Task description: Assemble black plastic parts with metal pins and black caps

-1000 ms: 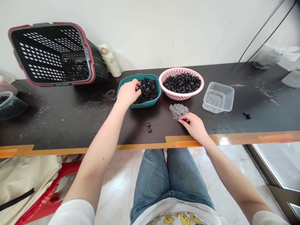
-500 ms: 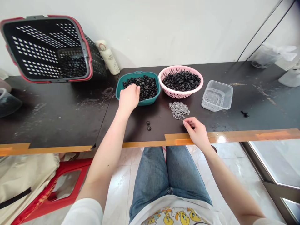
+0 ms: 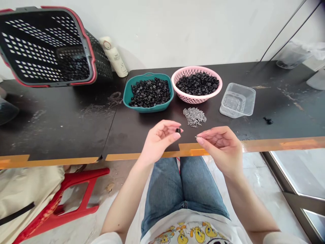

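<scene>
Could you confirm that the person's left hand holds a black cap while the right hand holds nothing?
No: the right hand isn't empty; its fingers pinch a metal screw, as the head view shows. The left hand does hold the black cap.

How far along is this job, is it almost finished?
Partly, it seems. Done, maybe: the pink plastic basket is full of black caps, though I can't tell if they're finished. In hand: the left hand pinches one black cap, the right hand one small screw. Left: the heap of caps in the teal tub and the pile of screws.
</scene>
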Demonstrator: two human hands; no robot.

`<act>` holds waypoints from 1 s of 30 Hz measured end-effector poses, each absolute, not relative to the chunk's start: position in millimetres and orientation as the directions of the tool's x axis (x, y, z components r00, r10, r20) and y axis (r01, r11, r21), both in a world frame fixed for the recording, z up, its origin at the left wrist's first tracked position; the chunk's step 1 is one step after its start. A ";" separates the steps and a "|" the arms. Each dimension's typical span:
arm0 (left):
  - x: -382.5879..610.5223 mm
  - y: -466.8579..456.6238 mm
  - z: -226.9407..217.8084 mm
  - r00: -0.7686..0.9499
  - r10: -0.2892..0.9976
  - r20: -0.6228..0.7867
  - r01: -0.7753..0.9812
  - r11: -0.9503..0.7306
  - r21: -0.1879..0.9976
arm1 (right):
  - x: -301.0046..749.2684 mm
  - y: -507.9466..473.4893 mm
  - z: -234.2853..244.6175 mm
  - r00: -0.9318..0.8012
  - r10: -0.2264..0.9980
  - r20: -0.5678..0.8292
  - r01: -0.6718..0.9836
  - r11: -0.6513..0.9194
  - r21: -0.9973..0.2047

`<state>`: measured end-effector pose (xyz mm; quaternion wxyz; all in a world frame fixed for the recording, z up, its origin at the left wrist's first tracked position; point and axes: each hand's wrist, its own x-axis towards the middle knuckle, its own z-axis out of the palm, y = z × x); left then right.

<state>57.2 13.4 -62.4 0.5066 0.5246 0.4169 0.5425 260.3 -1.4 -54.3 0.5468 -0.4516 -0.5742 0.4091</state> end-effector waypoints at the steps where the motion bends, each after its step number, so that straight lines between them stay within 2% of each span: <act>1: 62.4 5.9 -66.0 0.062 0.990 0.126 -0.158 -0.115 0.981 | 258.3 -5.1 -48.1 -0.020 0.956 0.293 0.072 0.294 -0.953; 8: 83.8 -19.4 -84.7 0.002 0.998 0.065 -0.360 -0.060 0.931 | 256.5 -15.2 -41.7 -0.199 0.883 0.425 0.207 0.462 -0.863; 13: 88.1 -26.5 -88.7 -0.028 0.998 0.050 -0.375 -0.057 0.925 | 259.9 -18.1 -37.5 -0.246 0.854 0.458 0.294 0.516 -0.805; 20: 88.8 -29.1 -89.0 -0.030 0.999 0.040 -0.463 -0.049 0.885 | 260.5 -17.7 -30.4 -0.331 0.821 0.465 0.388 0.568 -0.726; 27: 90.9 -30.3 -88.8 -0.006 1.000 0.031 -0.560 -0.029 0.828 | 261.6 -15.2 -24.1 -0.428 0.774 0.466 0.394 0.624 -0.675; 30: 94.8 -31.1 -89.3 0.008 0.999 -0.032 -0.615 0.031 0.788 | 263.1 -12.9 -23.0 -0.468 0.767 0.439 0.437 0.632 -0.640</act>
